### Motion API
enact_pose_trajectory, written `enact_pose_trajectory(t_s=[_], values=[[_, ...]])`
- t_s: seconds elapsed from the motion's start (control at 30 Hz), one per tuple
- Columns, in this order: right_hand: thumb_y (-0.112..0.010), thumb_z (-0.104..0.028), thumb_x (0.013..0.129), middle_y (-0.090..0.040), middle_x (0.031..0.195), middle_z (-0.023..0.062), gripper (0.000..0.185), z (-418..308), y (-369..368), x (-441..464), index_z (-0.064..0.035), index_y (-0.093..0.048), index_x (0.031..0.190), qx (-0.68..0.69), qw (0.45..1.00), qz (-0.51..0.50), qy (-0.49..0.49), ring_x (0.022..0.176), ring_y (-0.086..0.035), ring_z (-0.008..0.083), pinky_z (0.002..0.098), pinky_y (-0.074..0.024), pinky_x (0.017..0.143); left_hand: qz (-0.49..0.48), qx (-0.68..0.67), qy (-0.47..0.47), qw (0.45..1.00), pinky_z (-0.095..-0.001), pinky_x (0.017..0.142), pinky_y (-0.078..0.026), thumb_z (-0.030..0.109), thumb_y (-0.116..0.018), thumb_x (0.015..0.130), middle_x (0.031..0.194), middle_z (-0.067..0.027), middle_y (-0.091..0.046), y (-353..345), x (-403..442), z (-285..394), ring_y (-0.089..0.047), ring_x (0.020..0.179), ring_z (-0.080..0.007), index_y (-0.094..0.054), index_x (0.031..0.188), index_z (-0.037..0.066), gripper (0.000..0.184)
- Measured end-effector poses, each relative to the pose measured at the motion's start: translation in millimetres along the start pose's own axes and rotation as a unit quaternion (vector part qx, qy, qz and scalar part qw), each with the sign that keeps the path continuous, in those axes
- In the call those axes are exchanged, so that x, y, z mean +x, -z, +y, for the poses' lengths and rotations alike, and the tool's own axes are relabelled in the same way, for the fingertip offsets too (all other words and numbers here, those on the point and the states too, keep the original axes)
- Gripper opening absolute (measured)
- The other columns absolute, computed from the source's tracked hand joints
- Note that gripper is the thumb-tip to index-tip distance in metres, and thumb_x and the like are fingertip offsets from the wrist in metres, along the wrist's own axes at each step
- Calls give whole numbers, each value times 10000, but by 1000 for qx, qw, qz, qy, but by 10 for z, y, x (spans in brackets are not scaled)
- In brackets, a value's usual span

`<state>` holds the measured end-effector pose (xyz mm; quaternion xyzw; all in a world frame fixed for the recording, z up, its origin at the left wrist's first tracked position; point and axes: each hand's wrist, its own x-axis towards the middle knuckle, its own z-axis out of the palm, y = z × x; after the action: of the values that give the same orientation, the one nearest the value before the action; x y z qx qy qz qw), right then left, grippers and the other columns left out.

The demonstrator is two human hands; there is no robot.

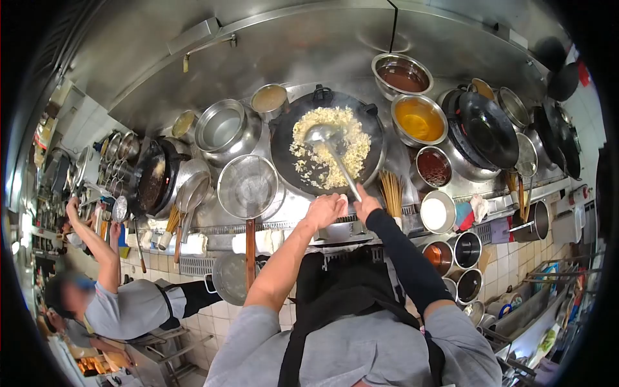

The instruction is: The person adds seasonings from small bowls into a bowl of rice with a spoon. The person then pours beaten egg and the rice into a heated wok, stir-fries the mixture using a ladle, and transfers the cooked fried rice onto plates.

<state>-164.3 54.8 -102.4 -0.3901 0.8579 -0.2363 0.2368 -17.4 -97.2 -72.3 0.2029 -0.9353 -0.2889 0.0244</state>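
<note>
A black wok (pixel 284 155) sits on the stove, with loose yellowish-white grains that look like fried rice (pixel 351 145) across its middle. My right hand (pixel 367 204) is closed around the long handle of a metal ladle (pixel 325 137), whose bowl rests in the rice. At the wok's near rim, my left hand (pixel 327 209) is closed on what looks like a pale cloth (pixel 344 205). Its fingers hide the part of the rim they are at.
Bowls of amber liquid (pixel 419 120) and dark liquid (pixel 403 74) stand right of the wok. A strainer (pixel 247 187) and a water pot (pixel 220 126) are on its left. Another wok (pixel 488 129) sits farther right. A co-worker (pixel 132 306) works at the far left.
</note>
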Motion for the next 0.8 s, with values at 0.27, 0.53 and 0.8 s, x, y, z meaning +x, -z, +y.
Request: enact_pose_trajectory(t_s=[0.27, 0.53, 0.8], values=[[-632, -196, 1015, -658, 811, 116, 533, -348, 2041, -1882, -86, -503, 1521, 119, 970, -212, 31, 689, -661, 246, 392, -548, 656, 98, -84, 3, 992, -567, 743, -496, 315, -627, 1040, 832, -261, -668, 813, -826, 1054, -641, 842, -488, -614, 895, 34, 317], [-639, -228, 1004, -653, 782, 149, 309, 326, 1465, -1163, -33, -630, 1244, 99, 991, -93, 2, 654, -659, 282, 411, -529, 594, 24, -1, 30, 999, -585, 796, -538, 369, -521, 1079, 897, -277, -708, -272, -630, 393, -687, 912, -490, -619, 1035, 34, 352], [-682, -101, 931, -719, 960, 182, 576, -46, 2181, -1783, 26, -516, 1468, 45, 976, -65, 205, 704, -709, 284, 418, -583, 711, -9, -51, -70, 996, -546, 787, -545, 299, -626, 1041, 959, -255, -717, 733, -1445, 1073, -696, 912, -475, -618, 1001, 30, 272]])
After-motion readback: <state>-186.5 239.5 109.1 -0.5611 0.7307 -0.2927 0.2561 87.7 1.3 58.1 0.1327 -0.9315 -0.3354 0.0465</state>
